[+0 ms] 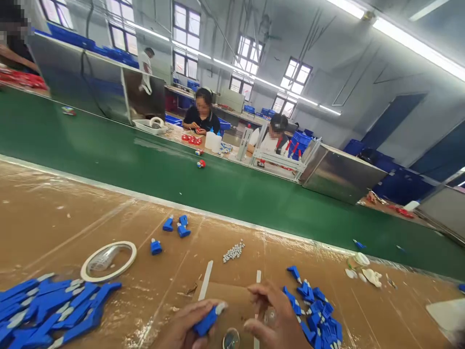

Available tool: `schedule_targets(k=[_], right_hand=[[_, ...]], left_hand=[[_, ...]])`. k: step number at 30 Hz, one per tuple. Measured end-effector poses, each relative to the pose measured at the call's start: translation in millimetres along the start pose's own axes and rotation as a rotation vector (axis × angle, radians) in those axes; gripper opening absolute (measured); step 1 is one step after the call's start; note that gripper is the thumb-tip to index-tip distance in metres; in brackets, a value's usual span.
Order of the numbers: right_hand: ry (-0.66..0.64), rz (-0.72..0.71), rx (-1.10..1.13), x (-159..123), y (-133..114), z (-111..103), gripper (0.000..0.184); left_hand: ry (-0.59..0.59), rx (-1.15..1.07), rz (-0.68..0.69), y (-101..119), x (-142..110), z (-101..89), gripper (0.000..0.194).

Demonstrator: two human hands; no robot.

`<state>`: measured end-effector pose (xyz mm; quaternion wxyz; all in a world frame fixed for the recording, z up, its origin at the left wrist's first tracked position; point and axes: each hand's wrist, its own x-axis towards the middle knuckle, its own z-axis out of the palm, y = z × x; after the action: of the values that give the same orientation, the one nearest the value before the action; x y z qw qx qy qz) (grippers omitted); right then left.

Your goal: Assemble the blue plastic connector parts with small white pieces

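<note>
My left hand (185, 324) is closed around a blue plastic piece (206, 324) with a pale grey tip, held just above the cardboard sheet (232, 292). To its right, my right hand (273, 315) has thumb and fingers apart, and I see nothing between them. A small round clear dish (231, 338) stands between the hands near the bottom edge. Beyond the cardboard lies a cluster of tiny grey pieces (233, 251). Close to my right hand is a pile of blue pieces (319, 312); a larger pile of longer blue pieces (54, 310) lies far left.
A tape roll (133, 264) encircles a clear plastic object. Several loose blue pieces (183, 230) lie beyond it. A green conveyor belt (152, 160) crosses behind the brown table, carrying small red-and-blue parts (201, 164). People (201, 116) sit across the belt. A small tub (361, 259) is at right.
</note>
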<state>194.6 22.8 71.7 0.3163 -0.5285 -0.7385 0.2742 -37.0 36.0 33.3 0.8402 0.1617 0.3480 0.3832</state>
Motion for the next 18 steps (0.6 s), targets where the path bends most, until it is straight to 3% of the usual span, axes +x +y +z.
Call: schedule_targets(k=[3, 7, 11, 18], right_hand=[[0.031, 0.141, 0.16, -36.0, 33.2, 11.0, 0.034], [0.082, 0.19, 0.293, -54.1, 69.5, 54.2, 0.041], [0.213, 0.195, 0.313, -47.7, 65.4, 80.3, 0.049], [0.239, 0.088, 0.178, -39.9, 49.0, 77.2, 0.051]], left_hand=[[0.085, -0.17, 0.025, 4.3, -3.0, -4.6, 0.041], [0.108, -0.305, 0.003, 2.1, 1.4, -10.1, 0.023], [0.156, -0.341, 0.001, -3.2, 4.9, -17.8, 0.005], [0.267, -0.303, 0.013, 1.1, -5.8, -7.6, 0.012]])
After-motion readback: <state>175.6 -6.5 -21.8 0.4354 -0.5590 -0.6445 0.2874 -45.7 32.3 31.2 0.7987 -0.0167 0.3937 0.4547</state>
